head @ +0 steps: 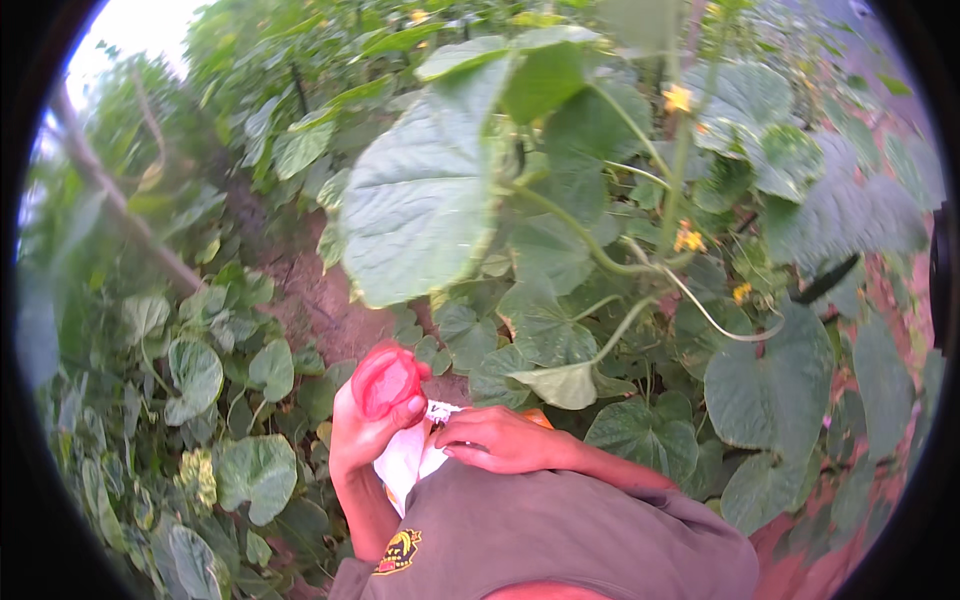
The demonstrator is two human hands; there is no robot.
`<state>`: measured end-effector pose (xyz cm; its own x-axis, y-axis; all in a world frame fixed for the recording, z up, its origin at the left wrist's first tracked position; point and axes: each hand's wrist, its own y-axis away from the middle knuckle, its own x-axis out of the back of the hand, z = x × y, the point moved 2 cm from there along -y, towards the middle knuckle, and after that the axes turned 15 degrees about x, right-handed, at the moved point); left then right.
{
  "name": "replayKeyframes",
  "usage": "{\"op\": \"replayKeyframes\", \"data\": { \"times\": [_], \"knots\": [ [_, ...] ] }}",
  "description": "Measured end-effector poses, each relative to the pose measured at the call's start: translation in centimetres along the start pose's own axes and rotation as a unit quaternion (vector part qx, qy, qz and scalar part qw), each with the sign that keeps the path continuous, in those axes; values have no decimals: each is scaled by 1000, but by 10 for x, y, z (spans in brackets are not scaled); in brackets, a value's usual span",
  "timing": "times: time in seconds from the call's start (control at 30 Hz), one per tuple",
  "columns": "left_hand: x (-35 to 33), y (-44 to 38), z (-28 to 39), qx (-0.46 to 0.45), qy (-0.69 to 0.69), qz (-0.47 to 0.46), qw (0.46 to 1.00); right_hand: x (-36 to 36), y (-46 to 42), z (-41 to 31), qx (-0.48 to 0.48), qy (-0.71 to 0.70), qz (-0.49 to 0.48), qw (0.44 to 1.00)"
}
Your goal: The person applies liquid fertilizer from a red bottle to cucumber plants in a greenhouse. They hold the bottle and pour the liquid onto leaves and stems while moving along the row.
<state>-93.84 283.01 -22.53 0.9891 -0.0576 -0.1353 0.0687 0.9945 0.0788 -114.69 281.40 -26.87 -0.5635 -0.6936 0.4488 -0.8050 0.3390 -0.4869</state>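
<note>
My left hand point(360, 439) is raised in front of my body, its fingers wrapped around a round red plastic container point(385, 382), perhaps a cup. The container's hollow side faces up towards me. To its right, my right hand point(491, 441) lies across the top of a white sack point(399, 466) with printing on it, held close against my waist. The fingers of that hand are bent at the sack's upper part. Whether they grip it is hidden from this angle. An orange patch point(537, 418) shows just beyond my right wrist.
A large cucumber leaf point(420, 187) on a climbing vine point(679, 180) hangs ahead of my hands. Yellow flowers point(688, 238) dot the stem. A dark green fruit point(827, 279) hangs at right. Low leafy plants point(259, 476) grow on the left, beside bare reddish soil point(315, 292).
</note>
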Motion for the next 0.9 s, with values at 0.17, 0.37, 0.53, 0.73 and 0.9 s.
{"op": "replayKeyframes", "data": {
  "times": [0.17, 0.37, 0.53, 0.73, 0.9],
  "knots": [
    [40, -12, 10, -13, -12, 59, 998, -14, -43, 43, 15, 37, -92, 995],
    [125, -53, -8, -4, 19, 83, 996, -23, -95, 123, -28, 148, -148, 977],
    [220, -99, -2, 1, -5, 78, 997, -51, -166, 201, -108, 188, -173, 961],
    [339, -138, 5, 16, -1, 82, 996, -69, -282, 273, -85, 224, -179, 954],
    [416, -169, 25, 14, 23, 72, 997, -82, -367, 295, -95, 216, -160, 958]
  ]
}}
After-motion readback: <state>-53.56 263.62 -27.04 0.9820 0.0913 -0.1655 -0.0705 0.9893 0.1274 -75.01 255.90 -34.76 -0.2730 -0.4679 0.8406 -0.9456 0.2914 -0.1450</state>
